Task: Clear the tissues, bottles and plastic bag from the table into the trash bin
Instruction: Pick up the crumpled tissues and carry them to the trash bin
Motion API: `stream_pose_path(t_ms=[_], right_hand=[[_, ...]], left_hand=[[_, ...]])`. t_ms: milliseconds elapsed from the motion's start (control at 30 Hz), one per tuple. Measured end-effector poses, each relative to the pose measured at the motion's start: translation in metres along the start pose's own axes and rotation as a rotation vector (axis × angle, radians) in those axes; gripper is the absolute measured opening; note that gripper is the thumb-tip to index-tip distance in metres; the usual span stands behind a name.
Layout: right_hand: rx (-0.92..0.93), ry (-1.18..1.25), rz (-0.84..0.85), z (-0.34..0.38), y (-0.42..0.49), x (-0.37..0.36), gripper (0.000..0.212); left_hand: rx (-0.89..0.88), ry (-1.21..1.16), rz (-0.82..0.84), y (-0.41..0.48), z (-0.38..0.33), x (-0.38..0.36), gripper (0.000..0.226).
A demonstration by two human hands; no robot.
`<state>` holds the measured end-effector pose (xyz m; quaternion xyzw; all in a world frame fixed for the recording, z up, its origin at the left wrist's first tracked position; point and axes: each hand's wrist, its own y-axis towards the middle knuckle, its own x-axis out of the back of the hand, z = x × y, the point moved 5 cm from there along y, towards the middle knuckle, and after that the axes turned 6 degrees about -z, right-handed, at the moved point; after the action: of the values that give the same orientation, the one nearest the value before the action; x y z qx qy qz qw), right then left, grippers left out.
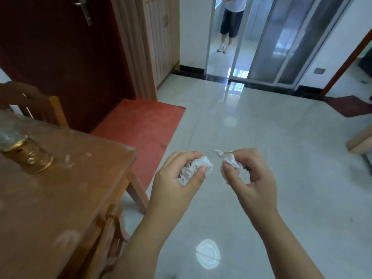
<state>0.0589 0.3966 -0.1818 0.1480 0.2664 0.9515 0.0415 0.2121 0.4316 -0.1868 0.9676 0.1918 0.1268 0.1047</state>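
The only view is from the head, looking forward and down, close over both hands, with the table (60, 198) at left and the floor (261, 137) ahead.

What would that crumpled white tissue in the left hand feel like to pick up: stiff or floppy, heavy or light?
Likely very light: the left hand holds the tissue with just thumb and fingertips. Probably soft and crushable, since it is bunched into irregular folds. It seems unlikely to roll, being a rough wad.
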Motion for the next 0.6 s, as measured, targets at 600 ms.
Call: stream_pose_path(t_ms=[600], right_hand=[[0.047, 0.199, 0.196, -0.152, 0.313, -0.113, 0.009]], left_hand=[[0.005, 0.084, -0.290, 0.311, 0.046, -0.085, 0.020]])
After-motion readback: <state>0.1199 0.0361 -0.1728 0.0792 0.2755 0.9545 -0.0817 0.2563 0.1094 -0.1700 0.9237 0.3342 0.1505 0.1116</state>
